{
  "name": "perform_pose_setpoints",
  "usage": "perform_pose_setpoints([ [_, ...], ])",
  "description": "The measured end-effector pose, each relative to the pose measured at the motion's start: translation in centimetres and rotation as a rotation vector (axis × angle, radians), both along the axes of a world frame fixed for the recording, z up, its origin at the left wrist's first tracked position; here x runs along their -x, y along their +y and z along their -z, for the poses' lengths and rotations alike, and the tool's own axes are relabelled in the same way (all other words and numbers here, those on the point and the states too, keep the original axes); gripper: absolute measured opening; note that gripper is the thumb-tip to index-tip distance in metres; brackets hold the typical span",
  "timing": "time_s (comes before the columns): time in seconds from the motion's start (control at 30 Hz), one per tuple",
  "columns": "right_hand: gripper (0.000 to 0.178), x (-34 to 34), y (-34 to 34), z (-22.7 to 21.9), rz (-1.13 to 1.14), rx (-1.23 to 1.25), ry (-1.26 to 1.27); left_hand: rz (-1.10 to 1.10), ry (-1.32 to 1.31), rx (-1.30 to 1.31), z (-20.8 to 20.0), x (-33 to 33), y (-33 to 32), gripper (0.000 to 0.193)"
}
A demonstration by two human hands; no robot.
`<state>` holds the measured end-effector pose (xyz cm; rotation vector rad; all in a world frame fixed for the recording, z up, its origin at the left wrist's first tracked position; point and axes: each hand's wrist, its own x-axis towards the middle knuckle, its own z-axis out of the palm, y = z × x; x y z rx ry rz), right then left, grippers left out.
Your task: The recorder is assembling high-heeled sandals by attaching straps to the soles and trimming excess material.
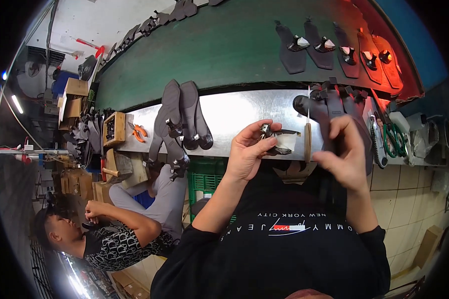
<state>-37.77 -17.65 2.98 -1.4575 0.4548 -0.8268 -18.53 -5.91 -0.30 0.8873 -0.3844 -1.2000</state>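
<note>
So a black strap (281, 140) is pinched in the fingers of the left hand (248, 151), over the counter (234, 112). The right hand's fingers are spread, right hand (346, 158) just right of a wooden-handled tool (308, 142). Probably strap prep tbh; next, its white patch (289, 143) likely needs gripping.

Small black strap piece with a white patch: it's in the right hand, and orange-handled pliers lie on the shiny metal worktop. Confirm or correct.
Wrong side: the head view shows the black strap piece in the left hand. The orange-handled pliers do lie on the metal worktop.
</note>
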Motion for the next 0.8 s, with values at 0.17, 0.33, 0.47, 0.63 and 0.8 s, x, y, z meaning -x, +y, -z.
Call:
perform_pose_setpoints([
  [0.17, 0.038, 0.7, 1.9, 0.9, -0.004, 0.207, 0.264, 0.042, -0.086, 0.04, -0.1, -0.1, 0.4, 0.034],
  [0.33, 0.058, 0.2, 2.3, 0.8, 0.018, 0.258, 0.222, 0.053, -0.168, 0.1, 0.2, -0.2, 0.4, 0.034],
  [0.47, 0.048, 0.3, 2.4, 1.0, 0.006, 0.276, 0.208, 0.069, -0.153, 0.096, 0.3, -0.4, 0.3, 0.033],
  [0.63, 0.045, -0.2, 2.4, 1.2, 0.028, 0.295, 0.189, 0.074, -0.168, 0.107, 0.6, -0.5, 0.3, 0.033],
  [0.8, 0.044, -0.2, 2.4, 1.3, 0.029, 0.284, 0.182, 0.074, -0.176, 0.115, 0.5, -0.4, 0.2, 0.033],
])
